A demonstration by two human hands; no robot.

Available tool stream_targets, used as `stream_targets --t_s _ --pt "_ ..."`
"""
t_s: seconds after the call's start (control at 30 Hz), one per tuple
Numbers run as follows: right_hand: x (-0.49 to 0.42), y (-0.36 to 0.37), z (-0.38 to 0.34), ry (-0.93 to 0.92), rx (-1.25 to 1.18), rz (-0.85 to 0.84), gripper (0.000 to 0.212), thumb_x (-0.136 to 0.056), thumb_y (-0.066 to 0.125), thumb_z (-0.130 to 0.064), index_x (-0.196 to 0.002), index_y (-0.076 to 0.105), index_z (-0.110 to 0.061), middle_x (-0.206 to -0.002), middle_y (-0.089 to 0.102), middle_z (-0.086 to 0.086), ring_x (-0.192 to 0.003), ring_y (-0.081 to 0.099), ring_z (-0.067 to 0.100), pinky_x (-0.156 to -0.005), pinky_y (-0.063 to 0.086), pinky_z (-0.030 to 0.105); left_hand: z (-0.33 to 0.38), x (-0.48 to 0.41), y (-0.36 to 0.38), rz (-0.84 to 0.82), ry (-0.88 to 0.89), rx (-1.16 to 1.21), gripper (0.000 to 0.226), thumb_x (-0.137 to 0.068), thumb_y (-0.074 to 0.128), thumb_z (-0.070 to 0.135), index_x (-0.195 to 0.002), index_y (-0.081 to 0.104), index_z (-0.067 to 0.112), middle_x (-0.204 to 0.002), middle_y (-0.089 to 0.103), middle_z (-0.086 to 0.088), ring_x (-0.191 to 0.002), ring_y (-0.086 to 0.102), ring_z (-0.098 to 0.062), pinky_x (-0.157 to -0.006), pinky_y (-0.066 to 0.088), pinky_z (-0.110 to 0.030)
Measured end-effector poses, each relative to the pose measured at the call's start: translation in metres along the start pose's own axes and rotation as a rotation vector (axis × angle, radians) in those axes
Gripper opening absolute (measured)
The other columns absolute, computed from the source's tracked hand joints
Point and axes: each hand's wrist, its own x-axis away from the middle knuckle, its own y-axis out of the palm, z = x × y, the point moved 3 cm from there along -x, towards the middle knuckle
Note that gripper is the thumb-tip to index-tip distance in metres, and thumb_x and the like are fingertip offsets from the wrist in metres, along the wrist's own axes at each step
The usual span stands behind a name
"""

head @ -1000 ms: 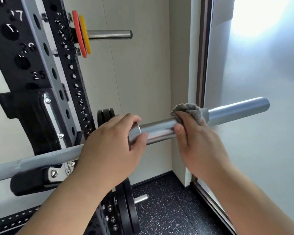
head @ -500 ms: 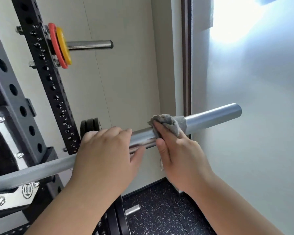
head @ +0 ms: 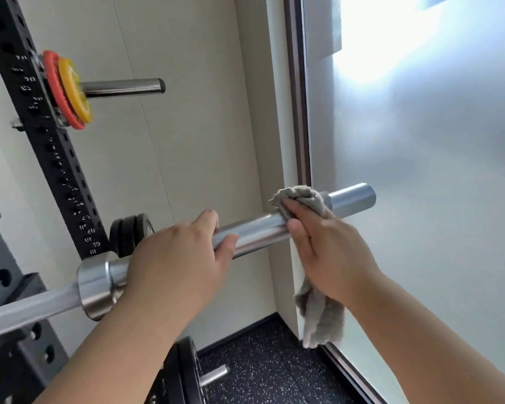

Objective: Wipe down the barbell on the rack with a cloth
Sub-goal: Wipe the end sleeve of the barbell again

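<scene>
- The rack [head: 56, 158] stood at the left, the barbell [head: 254, 233] across it, one end jutting right.
- The left hand [head: 175, 258] had its fingers curled round the barbell.
- The right hand [head: 327, 252] wrapped the cloth [head: 303, 196] round it near the tip. I'd judge the tip unwiped and the job midway.
- Speckled floor [head: 274, 368] lay below, a frosted pane [head: 420, 199] at the right.

Bar end [head: 359, 198] — beside glass panel [head: 435, 228]
</scene>
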Motion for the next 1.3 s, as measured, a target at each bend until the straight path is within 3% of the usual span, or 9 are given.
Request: stream_targets --t_s 0.13,0.33,0.5,0.7,0.83,0.93,1.03,1.17,1.3 --pt "-0.012 -0.01 0.047 0.243 0.029 0.012 0.051 -0.103 0.024 -0.053 -0.141 0.051 -0.032 -0.148 0.05 0.001 -0.095 0.066 0.041 -0.071 0.05 0.041 0.001 -0.012 -0.005 -0.012 0.031 0.0 0.045 -0.091 0.038 0.077 -0.092 0.04 0.032 -0.068 0.056 0.008 -0.062 0.057 -0.011 -0.059 0.054 -0.035" --pt "0.001 0.002 0.015 -0.043 0.047 -0.132 0.067 -0.102 0.01 -0.063 -0.156 0.034 -0.032 -0.159 0.042 -0.002 -0.097 0.07 0.036 -0.076 0.06 0.047 0.015 -0.037 0.001 -0.157 0.019 0.026 0.058 -0.076 0.04 0.093 -0.093 0.051 0.039 -0.074 0.063 0.013 -0.067 0.058 -0.005 -0.061 0.05 -0.031" --pt "-0.017 -0.019 0.092 0.315 0.031 0.001 0.059 -0.101 0.019 -0.06 -0.147 0.046 -0.035 -0.153 0.046 0.0 -0.103 0.064 0.043 -0.081 0.055 0.047 0.023 -0.035 0.01 -0.095 -0.018 -0.095 0.071 -0.073 0.024 0.096 -0.077 0.051 0.031 -0.059 0.058 0.008 -0.057 0.057 -0.009 -0.057 0.051 -0.029" --pt "-0.003 -0.008 0.049 -0.008 -0.035 -0.033 0.056 -0.104 0.022 -0.056 -0.149 0.048 -0.035 -0.152 0.052 -0.007 -0.101 0.069 0.03 -0.076 0.06 0.043 0.029 -0.027 0.011 0.014 0.003 -0.237 0.07 -0.076 0.021 0.095 -0.077 0.045 0.03 -0.057 0.051 0.008 -0.052 0.053 -0.01 -0.053 0.051 -0.029" --pt "-0.017 -0.021 0.103 0.317 -0.078 0.069 0.048 -0.106 0.028 -0.047 -0.148 0.049 -0.037 -0.152 0.051 -0.003 -0.119 0.06 0.033 -0.094 0.05 0.042 0.032 -0.026 0.011 0.043 0.019 -0.28 0.07 -0.077 0.018 0.095 -0.078 0.043 0.03 -0.057 0.048 0.009 -0.049 0.05 -0.009 -0.048 0.048 -0.027" --pt "-0.022 -0.022 0.117 0.415 -0.343 0.092 0.043 -0.109 0.029 -0.043 -0.146 0.051 -0.04 -0.15 0.05 -0.016 -0.133 0.05 0.012 -0.104 0.037 0.028 0.032 -0.027 0.011 0.031 0.023 -0.284 0.07 -0.078 0.017 0.095 -0.081 0.043 0.03 -0.059 0.05 0.009 -0.052 0.053 -0.01 -0.051 0.049 -0.027" --pt "-0.026 -0.021 0.124 0.537 -0.539 0.13 0.038 -0.109 0.038 -0.036 -0.141 0.057 -0.04 -0.135 0.06 -0.016 -0.124 0.057 0.012 -0.104 0.04 0.029 0.032 -0.026 0.01 0.031 0.028 -0.294 0.07 -0.078 0.016 0.094 -0.081 0.042 0.029 -0.061 0.05 0.009 -0.053 0.052 -0.011 -0.051 0.047 -0.028" --pt "-0.01 -0.019 0.119 0.557 -0.389 0.223 0.034 -0.105 0.049 -0.033 -0.134 0.063 -0.043 -0.115 0.068 -0.018 -0.098 0.066 0.016 -0.088 0.049 0.031 0.03 -0.028 0.011 0.019 0.021 -0.285 0.069 -0.077 0.016 0.095 -0.079 0.04 0.03 -0.061 0.05 0.009 -0.053 0.053 -0.011 -0.052 0.048 -0.028" --pt "-0.01 -0.022 0.13 0.572 -0.356 0.234 0.032 -0.102 0.053 -0.033 -0.13 0.066 -0.043 -0.108 0.068 -0.023 -0.097 0.068 0.017 -0.089 0.051 0.032 0.03 -0.029 0.011 0.015 0.01 -0.259 0.069 -0.076 0.017 0.095 -0.079 0.042 0.031 -0.06 0.052 0.009 -0.055 0.056 -0.01 -0.055 0.053 -0.029"
